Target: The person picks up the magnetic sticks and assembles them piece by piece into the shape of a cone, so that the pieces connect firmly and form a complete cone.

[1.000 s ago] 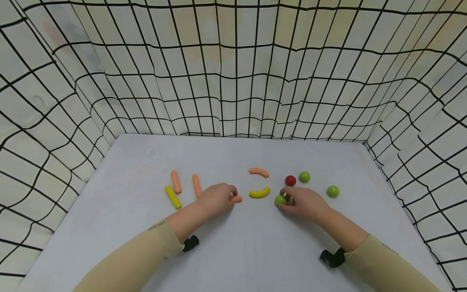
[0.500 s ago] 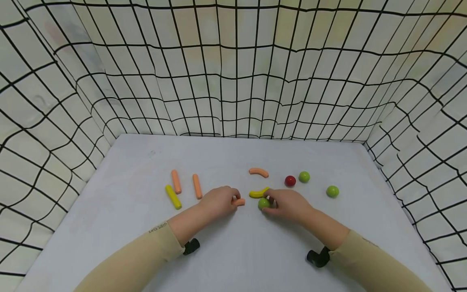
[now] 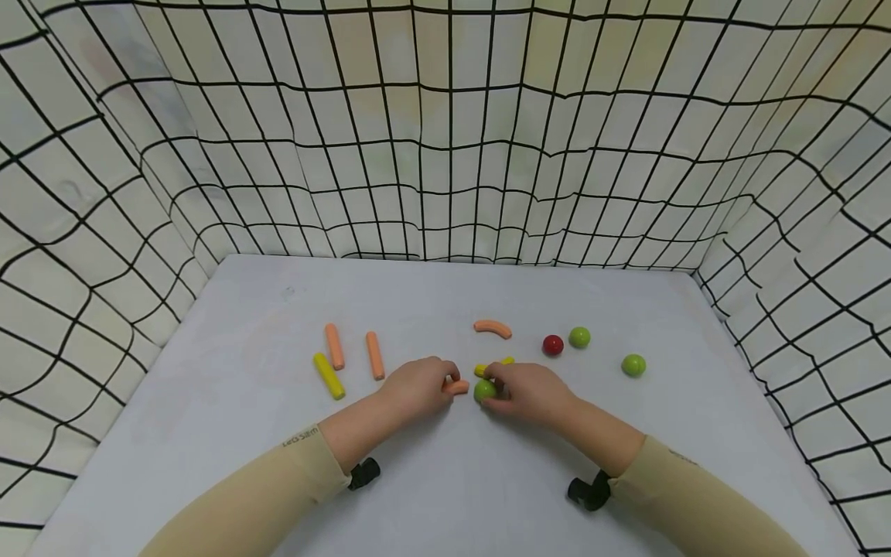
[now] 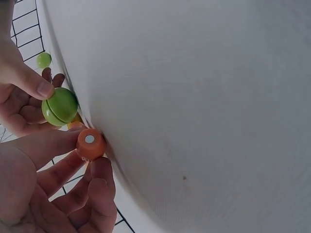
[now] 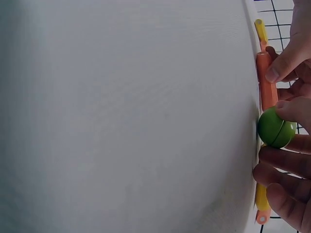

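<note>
My left hand [image 3: 416,389] pinches a short orange stick, shaped like a sausage [image 4: 91,145], between thumb and fingers. A pale round spot marks its end in the left wrist view. Just to the right, my right hand [image 3: 534,393] holds a small green ball [image 5: 275,128] with a groove round it. The ball and the stick's end are close; whether they touch I cannot tell. Behind the right fingers lies a curved yellow piece like a banana [image 3: 480,370], partly hidden. The stick's far part is covered by the left hand.
Two orange sticks [image 3: 375,356] and a yellow stick [image 3: 329,376] lie to the left on the white table [image 3: 445,495]. A curved orange piece [image 3: 493,329] sits farther back. A red ball [image 3: 553,345] and two green balls [image 3: 633,365] are on the right. Black netting [image 3: 450,147] surrounds the table.
My right hand has slid left with the green ball, up to the orange stick, and now covers part of the yellow curved piece. My left hand has shifted slightly right and nearer.
</note>
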`<action>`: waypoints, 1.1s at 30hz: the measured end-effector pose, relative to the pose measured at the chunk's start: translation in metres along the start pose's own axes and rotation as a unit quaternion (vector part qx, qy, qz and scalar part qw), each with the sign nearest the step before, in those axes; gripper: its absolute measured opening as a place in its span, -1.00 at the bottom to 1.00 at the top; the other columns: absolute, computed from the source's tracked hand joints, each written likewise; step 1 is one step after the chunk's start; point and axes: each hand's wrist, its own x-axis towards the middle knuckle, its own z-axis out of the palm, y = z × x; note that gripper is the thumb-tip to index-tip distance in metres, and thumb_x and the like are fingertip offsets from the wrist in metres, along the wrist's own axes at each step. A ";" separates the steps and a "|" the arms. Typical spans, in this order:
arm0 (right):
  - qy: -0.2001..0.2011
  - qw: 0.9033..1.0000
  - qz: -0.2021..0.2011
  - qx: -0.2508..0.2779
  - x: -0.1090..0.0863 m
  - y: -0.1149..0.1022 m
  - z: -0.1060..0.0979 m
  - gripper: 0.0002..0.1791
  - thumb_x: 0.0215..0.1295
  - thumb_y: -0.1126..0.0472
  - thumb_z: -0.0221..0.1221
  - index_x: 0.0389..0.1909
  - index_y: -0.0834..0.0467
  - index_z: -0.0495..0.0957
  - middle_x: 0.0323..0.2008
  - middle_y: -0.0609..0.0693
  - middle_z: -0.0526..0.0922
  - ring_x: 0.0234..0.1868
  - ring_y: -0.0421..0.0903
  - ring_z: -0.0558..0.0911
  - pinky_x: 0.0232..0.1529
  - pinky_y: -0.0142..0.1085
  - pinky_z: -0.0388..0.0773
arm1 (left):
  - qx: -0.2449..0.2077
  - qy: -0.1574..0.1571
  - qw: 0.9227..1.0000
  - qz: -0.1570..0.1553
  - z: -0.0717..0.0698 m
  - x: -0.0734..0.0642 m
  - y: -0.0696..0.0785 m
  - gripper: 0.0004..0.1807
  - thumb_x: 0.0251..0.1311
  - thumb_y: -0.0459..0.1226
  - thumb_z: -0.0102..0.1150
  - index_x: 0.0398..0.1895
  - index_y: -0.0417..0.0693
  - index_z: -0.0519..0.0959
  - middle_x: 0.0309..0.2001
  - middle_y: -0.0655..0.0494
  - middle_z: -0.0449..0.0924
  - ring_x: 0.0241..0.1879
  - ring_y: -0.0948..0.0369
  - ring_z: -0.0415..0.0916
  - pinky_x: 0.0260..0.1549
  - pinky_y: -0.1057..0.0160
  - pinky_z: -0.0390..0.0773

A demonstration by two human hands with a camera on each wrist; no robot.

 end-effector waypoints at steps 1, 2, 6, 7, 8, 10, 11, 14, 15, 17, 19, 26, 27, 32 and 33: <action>0.001 1.000 -0.001 0.000 0.000 -0.001 0.000 -0.61 0.21 -0.04 0.37 -0.01 0.01 0.57 -0.42 -0.25 0.56 -0.43 -0.29 0.48 -0.34 -0.39 0.48 | -0.002 0.001 1.000 0.002 0.000 0.000 0.000 -0.80 0.33 -0.13 0.23 -0.09 0.00 0.66 -0.31 0.19 0.61 -0.38 0.25 0.46 -0.31 0.21 0.51; 0.003 1.000 -0.003 0.001 0.000 -0.001 0.000 -0.61 0.21 -0.04 0.37 -0.01 0.01 0.57 -0.43 -0.25 0.57 -0.43 -0.29 0.49 -0.34 -0.38 0.48 | -0.005 0.001 1.000 0.005 0.000 0.000 0.000 -0.79 0.33 -0.12 0.23 -0.10 0.00 0.66 -0.32 0.20 0.60 -0.39 0.25 0.45 -0.32 0.21 0.50; 0.007 1.000 -0.007 0.002 0.000 -0.002 0.001 -0.60 0.21 -0.02 0.37 0.01 0.02 0.57 -0.41 -0.25 0.58 -0.42 -0.30 0.50 -0.34 -0.37 0.49 | -0.014 0.006 1.000 0.014 0.000 -0.002 0.002 -0.79 0.33 -0.11 0.24 -0.12 -0.01 0.66 -0.36 0.21 0.57 -0.41 0.25 0.44 -0.35 0.22 0.48; 0.008 1.000 -0.009 0.002 0.000 -0.002 0.001 -0.60 0.21 -0.03 0.37 0.02 0.02 0.57 -0.41 -0.25 0.59 -0.42 -0.30 0.51 -0.33 -0.37 0.49 | -0.014 0.007 1.000 0.015 0.000 -0.002 0.003 -0.79 0.33 -0.11 0.24 -0.12 -0.02 0.66 -0.36 0.21 0.56 -0.42 0.25 0.44 -0.36 0.22 0.48; 0.008 1.000 -0.009 0.003 0.001 -0.002 0.002 -0.60 0.21 -0.03 0.37 0.02 0.02 0.57 -0.40 -0.25 0.59 -0.41 -0.30 0.51 -0.33 -0.38 0.49 | -0.015 0.007 1.000 0.017 0.000 -0.003 0.003 -0.78 0.32 -0.11 0.24 -0.12 -0.02 0.65 -0.37 0.20 0.56 -0.42 0.24 0.44 -0.36 0.21 0.48; 0.008 1.000 -0.010 0.005 0.000 -0.002 0.002 -0.60 0.21 -0.03 0.36 0.01 0.02 0.57 -0.40 -0.25 0.60 -0.41 -0.31 0.51 -0.32 -0.37 0.50 | -0.016 0.010 1.000 0.019 0.000 -0.004 0.004 -0.78 0.32 -0.11 0.25 -0.12 -0.03 0.65 -0.38 0.20 0.55 -0.42 0.24 0.44 -0.36 0.21 0.48; 0.009 1.000 -0.011 0.005 0.000 -0.002 0.002 -0.60 0.22 -0.03 0.36 0.01 0.02 0.57 -0.40 -0.25 0.60 -0.41 -0.31 0.51 -0.32 -0.37 0.50 | -0.016 0.010 1.000 0.021 0.000 -0.004 0.004 -0.77 0.32 -0.11 0.25 -0.12 -0.04 0.65 -0.38 0.19 0.55 -0.42 0.24 0.44 -0.36 0.20 0.48; 0.010 1.000 -0.012 0.008 0.000 -0.002 0.002 -0.61 0.22 -0.03 0.36 0.00 0.02 0.57 -0.40 -0.25 0.60 -0.41 -0.31 0.52 -0.33 -0.37 0.50 | -0.016 0.015 0.999 0.025 0.001 -0.004 0.003 -0.76 0.33 -0.08 0.23 -0.14 -0.05 0.65 -0.40 0.19 0.54 -0.44 0.24 0.43 -0.37 0.20 0.48; 0.010 1.000 -0.013 0.008 0.000 -0.002 0.002 -0.61 0.22 -0.03 0.36 0.00 0.01 0.57 -0.40 -0.25 0.60 -0.41 -0.31 0.52 -0.33 -0.37 0.50 | -0.015 0.016 0.999 0.026 0.001 -0.004 0.003 -0.75 0.33 -0.07 0.23 -0.15 -0.04 0.65 -0.40 0.19 0.54 -0.44 0.24 0.43 -0.38 0.20 0.48; 0.011 1.000 -0.013 0.008 0.000 -0.002 0.002 -0.61 0.22 -0.03 0.36 0.01 0.01 0.57 -0.39 -0.25 0.60 -0.40 -0.31 0.52 -0.32 -0.37 0.50 | -0.011 0.018 0.999 0.028 0.002 -0.003 0.002 -0.75 0.33 -0.05 0.22 -0.15 -0.03 0.66 -0.40 0.20 0.54 -0.44 0.25 0.43 -0.39 0.21 0.47; 0.012 1.000 -0.015 0.009 0.000 -0.001 0.002 -0.61 0.23 -0.03 0.36 0.02 0.01 0.57 -0.38 -0.25 0.61 -0.40 -0.31 0.52 -0.32 -0.36 0.51 | -0.007 0.018 0.999 0.028 0.003 -0.002 0.002 -0.75 0.33 -0.05 0.23 -0.14 -0.02 0.66 -0.39 0.21 0.55 -0.44 0.26 0.43 -0.39 0.22 0.47; 0.023 0.999 -0.033 0.008 0.001 0.000 0.003 -0.59 0.23 -0.01 0.36 0.06 0.02 0.58 -0.35 -0.24 0.64 -0.36 -0.30 0.54 -0.26 -0.34 0.54 | 0.001 0.013 0.999 0.029 0.004 0.000 0.002 -0.76 0.33 -0.05 0.23 -0.09 0.04 0.68 -0.35 0.23 0.58 -0.42 0.29 0.45 -0.44 0.23 0.48; 0.026 0.999 -0.035 0.007 0.001 0.000 0.004 -0.60 0.23 0.00 0.36 0.05 0.02 0.58 -0.35 -0.24 0.64 -0.36 -0.30 0.54 -0.26 -0.34 0.54 | 0.003 0.011 1.000 0.029 0.004 0.000 0.002 -0.76 0.33 -0.06 0.23 -0.09 0.05 0.69 -0.36 0.23 0.58 -0.43 0.29 0.45 -0.45 0.23 0.47; 0.031 0.999 -0.042 0.010 0.001 0.001 0.005 -0.61 0.24 0.00 0.35 0.05 0.02 0.59 -0.34 -0.24 0.65 -0.35 -0.30 0.55 -0.26 -0.34 0.54 | 0.010 0.013 0.999 0.035 0.004 0.001 0.003 -0.80 0.32 -0.08 0.23 -0.11 0.08 0.70 -0.37 0.24 0.58 -0.44 0.29 0.44 -0.47 0.24 0.47; 0.032 0.999 -0.040 0.012 0.000 0.002 0.004 -0.61 0.24 0.00 0.35 0.05 0.01 0.59 -0.33 -0.24 0.64 -0.35 -0.30 0.55 -0.26 -0.34 0.54 | 0.010 0.014 0.999 0.036 0.004 0.001 0.002 -0.80 0.32 -0.08 0.24 -0.12 0.08 0.70 -0.37 0.23 0.58 -0.43 0.29 0.45 -0.46 0.23 0.47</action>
